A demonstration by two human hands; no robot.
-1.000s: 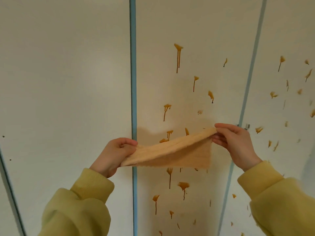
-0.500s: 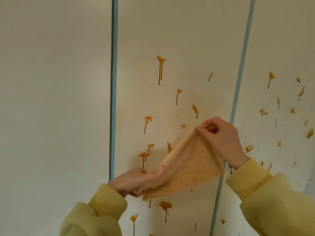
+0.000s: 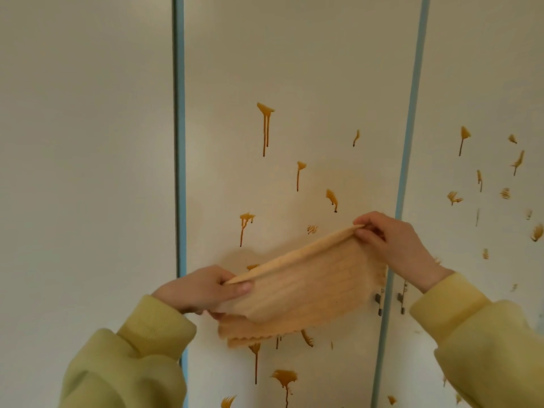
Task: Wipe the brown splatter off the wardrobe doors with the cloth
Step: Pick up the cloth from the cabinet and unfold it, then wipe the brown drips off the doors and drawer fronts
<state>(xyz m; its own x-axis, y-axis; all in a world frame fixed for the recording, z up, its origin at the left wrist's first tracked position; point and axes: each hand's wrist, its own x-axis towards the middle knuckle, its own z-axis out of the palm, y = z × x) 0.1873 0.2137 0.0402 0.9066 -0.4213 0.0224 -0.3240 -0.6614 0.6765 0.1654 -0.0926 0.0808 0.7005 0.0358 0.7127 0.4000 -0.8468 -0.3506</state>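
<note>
A pale orange cloth (image 3: 303, 287) hangs folded between my two hands in front of the white wardrobe doors (image 3: 294, 69). My left hand (image 3: 203, 290) pinches its lower left corner. My right hand (image 3: 394, 242) pinches the upper right corner, higher up. Brown splatter (image 3: 265, 125) with long drips dots the middle door, above and below the cloth. More brown spots (image 3: 463, 136) cover the right door. The cloth hides part of the splatter behind it.
Blue strips (image 3: 179, 142) run vertically between the doors. Two small metal handles (image 3: 379, 301) sit at the seam just right of the cloth. The left door (image 3: 88, 172) shows no splatter.
The cloth has been folded over and pulled out between both hands. My left hand moved right and down, then regripped the corner. The view shifted so the doors sit further right.
</note>
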